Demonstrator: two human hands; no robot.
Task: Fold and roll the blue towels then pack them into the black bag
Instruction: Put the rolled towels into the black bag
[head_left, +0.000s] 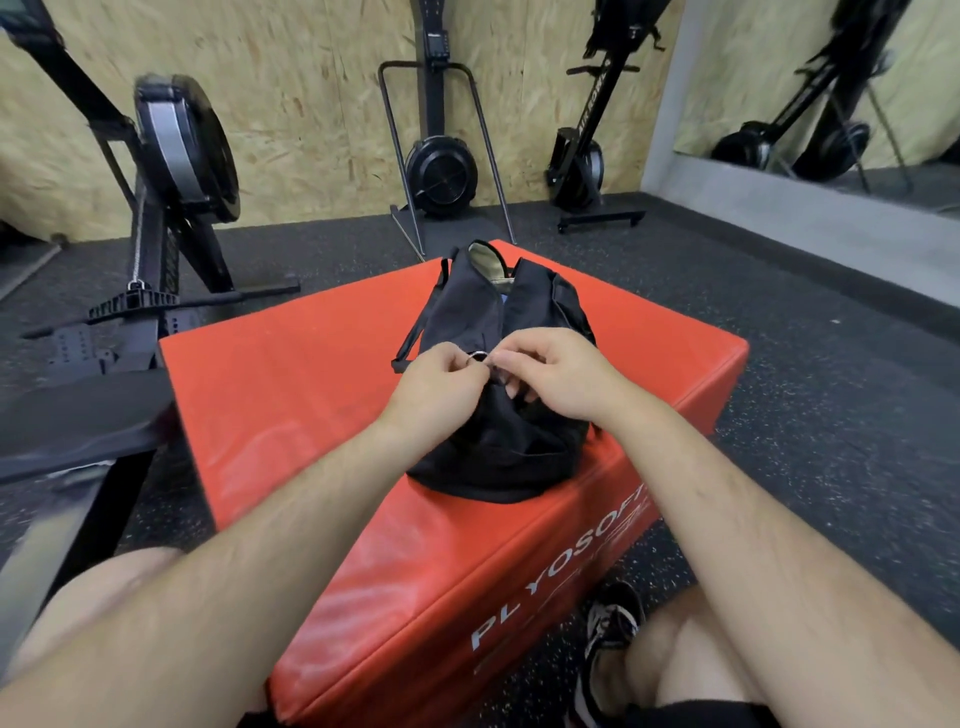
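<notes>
The black bag (488, 447) lies on the red foam box (291, 374), its length running away from me. A beige lining and a small sliver of blue show in its partly open top at the far end. My left hand (441, 384) and my right hand (556, 374) meet over the bag's near half. Between the left fingertips sits a small metal ring, probably a zip pull (479, 356), while the right fingers pinch the fabric beside it. No loose blue towel lies outside the bag.
Rowing machines stand on the dark rubber floor: one close at the left (171, 171), two against the chipboard wall behind (441, 171). A mirror (831, 88) lines the right wall. My knees and a black-and-white shoe (608, 639) are at the box's near side.
</notes>
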